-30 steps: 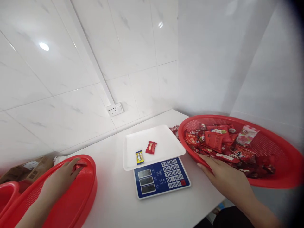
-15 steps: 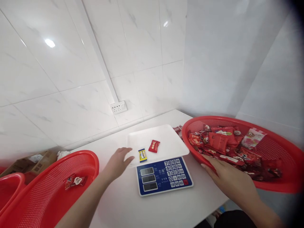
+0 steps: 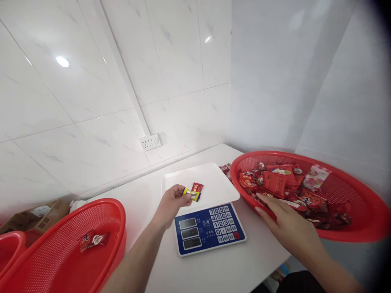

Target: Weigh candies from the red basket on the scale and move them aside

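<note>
My left hand (image 3: 175, 203) pinches a small yellow-and-blue wrapped packet (image 3: 192, 194) over the white weighing tray (image 3: 216, 179) of a digital scale. A red wrapped packet (image 3: 198, 186) lies on that tray, partly covered by the held one. The scale's blue panel (image 3: 210, 228) with keypad and displays faces me. At the right, my right hand (image 3: 287, 221) grips the near rim of a large red plastic basket (image 3: 363, 195), fingers over the edge and thumb outside. Many red snack packets (image 3: 277, 183) and a pink-and-white packet (image 3: 316, 178) fill this basket.
To the left stands another red basket (image 3: 114, 209) with a few red packets (image 3: 91, 240) inside. Part of a further red basket (image 3: 14, 244) and a cardboard box (image 3: 45, 215) show beyond it. A wall socket (image 3: 151, 142) sits above the white table (image 3: 210, 270).
My left hand has moved right, closed on the yellow-and-blue packet and brought it beside the red packet. The right hand stays at the basket rim. The view has shifted slightly.
</note>
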`<state>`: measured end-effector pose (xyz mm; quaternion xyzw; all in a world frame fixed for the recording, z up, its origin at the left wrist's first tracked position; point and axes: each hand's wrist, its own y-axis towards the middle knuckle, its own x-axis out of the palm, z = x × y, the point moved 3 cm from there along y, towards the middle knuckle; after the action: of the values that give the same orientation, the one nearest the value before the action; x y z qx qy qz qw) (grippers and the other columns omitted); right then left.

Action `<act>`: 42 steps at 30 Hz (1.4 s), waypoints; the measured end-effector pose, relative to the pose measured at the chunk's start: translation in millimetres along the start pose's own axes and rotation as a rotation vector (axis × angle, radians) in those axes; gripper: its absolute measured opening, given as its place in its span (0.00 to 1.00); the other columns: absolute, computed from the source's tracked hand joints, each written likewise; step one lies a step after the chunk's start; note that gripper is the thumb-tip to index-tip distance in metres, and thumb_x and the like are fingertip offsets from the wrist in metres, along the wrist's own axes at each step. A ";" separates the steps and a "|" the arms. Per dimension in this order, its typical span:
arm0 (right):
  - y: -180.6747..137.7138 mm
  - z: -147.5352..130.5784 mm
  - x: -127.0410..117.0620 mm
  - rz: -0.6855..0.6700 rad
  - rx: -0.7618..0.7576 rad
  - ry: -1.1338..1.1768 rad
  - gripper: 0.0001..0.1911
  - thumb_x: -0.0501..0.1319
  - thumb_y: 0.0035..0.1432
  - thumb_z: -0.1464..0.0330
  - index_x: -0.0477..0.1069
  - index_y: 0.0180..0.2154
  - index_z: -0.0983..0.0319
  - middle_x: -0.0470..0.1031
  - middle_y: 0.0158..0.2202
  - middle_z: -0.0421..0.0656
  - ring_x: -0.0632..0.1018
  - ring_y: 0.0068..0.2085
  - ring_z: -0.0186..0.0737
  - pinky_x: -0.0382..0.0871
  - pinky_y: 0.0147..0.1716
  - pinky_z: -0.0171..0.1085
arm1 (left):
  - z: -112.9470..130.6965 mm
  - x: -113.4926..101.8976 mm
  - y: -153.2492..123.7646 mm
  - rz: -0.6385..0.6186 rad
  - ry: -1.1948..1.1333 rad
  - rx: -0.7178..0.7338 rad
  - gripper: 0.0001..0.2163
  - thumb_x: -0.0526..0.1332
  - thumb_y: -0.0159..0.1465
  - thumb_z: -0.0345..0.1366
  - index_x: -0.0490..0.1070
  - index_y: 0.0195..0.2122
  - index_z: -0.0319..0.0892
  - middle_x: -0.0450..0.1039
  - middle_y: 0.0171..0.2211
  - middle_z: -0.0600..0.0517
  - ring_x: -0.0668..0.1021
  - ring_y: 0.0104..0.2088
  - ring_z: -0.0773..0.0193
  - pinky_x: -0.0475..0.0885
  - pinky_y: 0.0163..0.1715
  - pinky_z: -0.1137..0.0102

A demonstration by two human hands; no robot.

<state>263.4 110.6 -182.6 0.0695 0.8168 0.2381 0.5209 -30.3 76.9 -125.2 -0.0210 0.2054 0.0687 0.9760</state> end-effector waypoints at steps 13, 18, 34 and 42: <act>-11.8 -88.5 16.4 -0.503 0.244 1.182 0.21 0.59 0.49 0.50 0.65 0.24 0.62 0.66 0.20 0.37 0.66 0.23 0.32 0.61 0.23 0.33 | -9.0 81.7 -46.8 0.012 -0.836 -0.135 0.13 0.68 0.49 0.43 0.70 0.24 0.38 0.73 0.26 0.53 0.73 0.27 0.70 0.69 0.25 0.76; -15.1 -89.2 25.9 -0.559 0.337 1.302 0.22 0.61 0.47 0.49 0.64 0.23 0.62 0.65 0.20 0.36 0.65 0.23 0.31 0.58 0.22 0.32 | -13.5 78.7 -48.7 0.077 -0.826 -0.149 0.14 0.69 0.48 0.44 0.72 0.23 0.38 0.72 0.23 0.53 0.71 0.25 0.70 0.67 0.24 0.76; -21.1 -96.7 29.1 -0.612 0.375 1.296 0.22 0.62 0.45 0.50 0.63 0.21 0.62 0.65 0.18 0.36 0.65 0.22 0.31 0.58 0.22 0.33 | -28.0 78.8 -53.6 0.071 -0.810 -0.185 0.14 0.67 0.49 0.46 0.71 0.23 0.39 0.72 0.23 0.54 0.72 0.22 0.70 0.67 0.23 0.75; -23.6 -95.0 33.5 -0.614 0.359 1.258 0.22 0.60 0.47 0.49 0.63 0.22 0.61 0.66 0.18 0.36 0.66 0.22 0.31 0.58 0.22 0.33 | -32.7 79.2 -55.0 0.081 -0.804 -0.187 0.14 0.67 0.50 0.46 0.71 0.24 0.39 0.72 0.23 0.54 0.71 0.23 0.71 0.67 0.24 0.76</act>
<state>167.6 72.0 -188.2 -0.2290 0.9711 -0.0621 -0.0242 36.3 30.1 -186.4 -0.0731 -0.1986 0.1283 0.9689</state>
